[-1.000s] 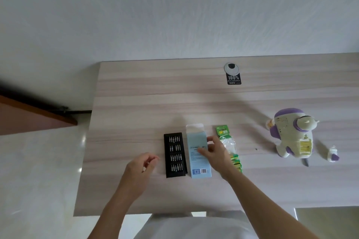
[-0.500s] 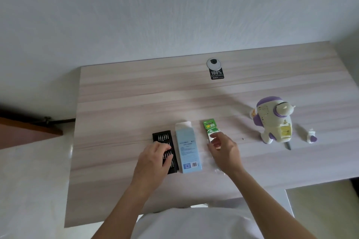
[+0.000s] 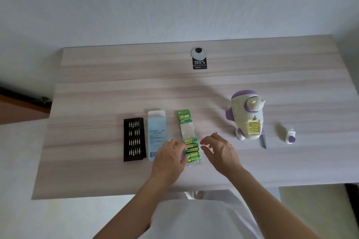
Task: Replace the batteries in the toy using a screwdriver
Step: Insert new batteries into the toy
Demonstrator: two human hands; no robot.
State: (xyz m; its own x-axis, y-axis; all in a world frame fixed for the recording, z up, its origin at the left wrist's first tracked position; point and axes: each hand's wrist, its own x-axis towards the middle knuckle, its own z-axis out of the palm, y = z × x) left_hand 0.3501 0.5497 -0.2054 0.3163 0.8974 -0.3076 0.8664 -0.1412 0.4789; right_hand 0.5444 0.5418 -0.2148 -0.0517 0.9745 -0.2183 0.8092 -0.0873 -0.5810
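A green battery pack (image 3: pixel 186 132) lies flat at the table's middle, with several green batteries at its near end. My left hand (image 3: pixel 168 158) has its fingertips curled onto the pack's near left edge. Just right of the pack hovers my right hand (image 3: pixel 218 151), fingers apart and empty. The white and purple toy (image 3: pixel 245 110) lies to the right with its battery compartment (image 3: pixel 253 128) open, yellow cells showing. A grey screwdriver (image 3: pixel 263 142) lies by the toy's near side. Further right sits a small white and purple cover (image 3: pixel 290 136).
A black tray of screwdriver bits (image 3: pixel 134 139) and a pale blue box (image 3: pixel 156 132) with its flap open lie left of the pack. A round cable grommet with a black label (image 3: pixel 198 58) is near the table's far edge (image 3: pixel 136 45). A wall stands behind.
My left hand has moved right from the bit tray onto the battery pack. My right hand has come off the pack to its right side. The view has shifted.
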